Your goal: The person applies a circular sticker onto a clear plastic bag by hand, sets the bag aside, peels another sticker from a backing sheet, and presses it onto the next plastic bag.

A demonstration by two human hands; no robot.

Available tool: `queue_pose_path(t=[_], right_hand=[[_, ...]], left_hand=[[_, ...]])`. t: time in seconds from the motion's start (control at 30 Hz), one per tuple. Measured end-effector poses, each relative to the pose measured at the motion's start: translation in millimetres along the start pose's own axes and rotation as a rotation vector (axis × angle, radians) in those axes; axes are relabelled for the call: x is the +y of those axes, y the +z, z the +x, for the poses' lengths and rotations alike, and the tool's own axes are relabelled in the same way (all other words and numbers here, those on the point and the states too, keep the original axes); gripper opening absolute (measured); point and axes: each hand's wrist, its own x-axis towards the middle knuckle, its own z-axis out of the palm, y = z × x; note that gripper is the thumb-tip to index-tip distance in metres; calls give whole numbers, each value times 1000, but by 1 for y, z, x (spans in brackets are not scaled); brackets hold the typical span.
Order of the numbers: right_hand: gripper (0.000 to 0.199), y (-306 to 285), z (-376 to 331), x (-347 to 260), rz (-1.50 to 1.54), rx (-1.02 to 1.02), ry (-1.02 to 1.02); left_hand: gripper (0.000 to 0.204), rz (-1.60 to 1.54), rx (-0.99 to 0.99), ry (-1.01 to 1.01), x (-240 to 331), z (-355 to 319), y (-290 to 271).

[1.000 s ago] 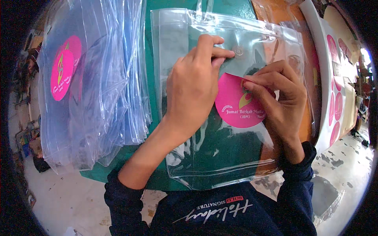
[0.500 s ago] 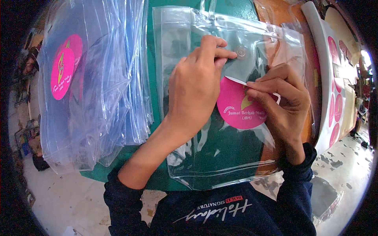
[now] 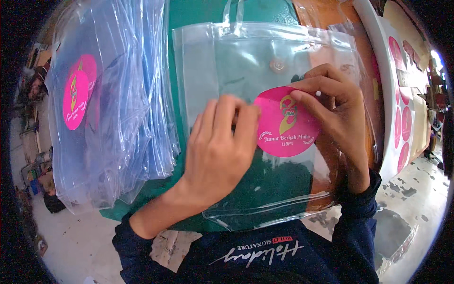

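A round pink sticker (image 3: 283,132) with a green and yellow emblem lies over a clear plastic bag (image 3: 227,189) with a snap button near its top. My right hand (image 3: 338,109) is closed in a pinch at the sticker's upper right edge, thumb over its face. At the left edge of the sticker is my left hand (image 3: 220,139), its fingers curled and closed there; the fingertips are slightly blurred. I cannot tell how much of the sticker touches the bag.
A thick stack of clear bags (image 3: 118,109), the top one bearing pink stickers, fills the left. The green tabletop (image 3: 198,12) shows around the bag. On the right stands a curved white sheet (image 3: 390,137) of pink stickers.
The sticker's top edge, folded over before, now lies flatter and its whole emblem shows. My left hand has come down from near the snap button to the sticker's left edge.
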Motion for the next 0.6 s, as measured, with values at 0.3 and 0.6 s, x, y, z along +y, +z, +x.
queue_pose_path(t=[0.3,0.6], right_hand=[[12,3,1,11,56,2,15],[14,4,0,8,64,-24,93]], left_hand=[[54,0,-230,83,-8,-12,-9],[55,168,-279,73,-5,-13,-11]])
